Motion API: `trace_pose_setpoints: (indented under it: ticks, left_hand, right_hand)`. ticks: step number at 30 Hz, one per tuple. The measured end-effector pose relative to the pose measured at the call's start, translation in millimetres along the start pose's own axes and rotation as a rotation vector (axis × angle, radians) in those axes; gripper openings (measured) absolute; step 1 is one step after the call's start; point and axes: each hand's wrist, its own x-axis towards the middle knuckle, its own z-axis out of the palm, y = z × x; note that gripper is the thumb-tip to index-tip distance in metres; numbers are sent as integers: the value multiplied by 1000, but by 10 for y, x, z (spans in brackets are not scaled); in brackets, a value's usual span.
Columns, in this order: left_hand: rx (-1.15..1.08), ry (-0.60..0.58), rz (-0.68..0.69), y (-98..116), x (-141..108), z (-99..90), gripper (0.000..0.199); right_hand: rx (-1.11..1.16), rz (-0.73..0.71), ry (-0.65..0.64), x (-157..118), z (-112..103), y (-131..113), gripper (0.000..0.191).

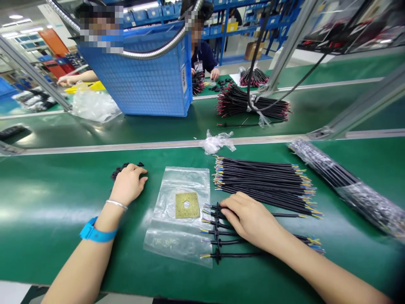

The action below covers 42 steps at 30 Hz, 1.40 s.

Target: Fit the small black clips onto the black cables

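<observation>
My left hand (128, 184) is over a small heap of black rubber pieces (117, 171). Its thumb and forefinger are apart, with nothing visible between them; the other fingertips are partly hidden. My right hand (251, 215) pinches the black grommet (219, 207) near the stripped end of a black cable (287, 215). Several more cables lie below it in a row, each with a black grommet near its left end, such as the lowest cable (240, 255). Left of them, a yellowish square plate with a round hole (191, 205) rests on a clear zip bag (171, 236).
Beyond my right hand lies a stack of black cables (259, 179). A plastic-wrapped cable bundle (348, 190) slants at the right. Crumpled plastic (217, 141) sits on the metal rail. Behind stand a blue crate (152, 71) and a tied cable bundle (253, 103); people sit opposite.
</observation>
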Motion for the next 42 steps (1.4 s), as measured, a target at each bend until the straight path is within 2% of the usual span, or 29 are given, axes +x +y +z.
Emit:
trace_pose_setpoints:
  ticks: [4, 8, 12, 15, 18, 20, 21, 23, 25, 28, 30, 35, 39, 42]
  left_hand:
    - [-1, 27, -65, 23, 6, 2, 28]
    - [-8, 92, -106, 28, 30, 37, 39]
    - [-44, 71, -97, 0, 58, 61, 29]
    - [-85, 89, -121, 3, 58, 32, 26]
    - [-116, 177, -155, 77, 25, -37, 30]
    - [-272, 252, -174, 189, -23, -90, 31]
    - [-437, 259, -185, 266, -56, -115, 31]
    - [-900, 170, -210, 449, -137, -157, 31]
    - [-1325, -34, -240, 647, -228, -184, 33]
    - [-1670, -289, -276, 892, -345, -201, 34]
    - [-1754, -369, -292, 990, -391, -201, 35]
    - [-1748, -340, -286, 1057, -415, -164, 36]
    - [-1759, -418, -394, 1060, -413, -143, 42]
    - [-1750, -456, -421, 1065, -415, -136, 47]
  right_hand:
    - [12, -9, 4, 1, 27, 3, 22]
    - [26, -34, -40, -13, 0, -14, 21]
    - [42, -35, -72, -19, -68, 12, 22]
    - [-31, -16, -20, -10, -113, 116, 22]
    - [-209, 28, 65, -2, -117, 254, 21]
    - [-269, 53, 75, -4, -93, 322, 19]
    - [-270, 62, 71, -5, -74, 342, 17]
    - [-252, 72, 70, -8, -35, 357, 13]
    - [-236, 80, 81, -3, -5, 351, 13]
    - [-225, 54, 95, 17, 3, 331, 16]
    - [-220, 29, 121, 33, -11, 317, 19]
    - [-111, 78, 222, 46, -56, 264, 15]
    - [-45, 99, 240, 41, -82, 220, 12]
    - [-35, 82, 261, 46, -105, 193, 13]
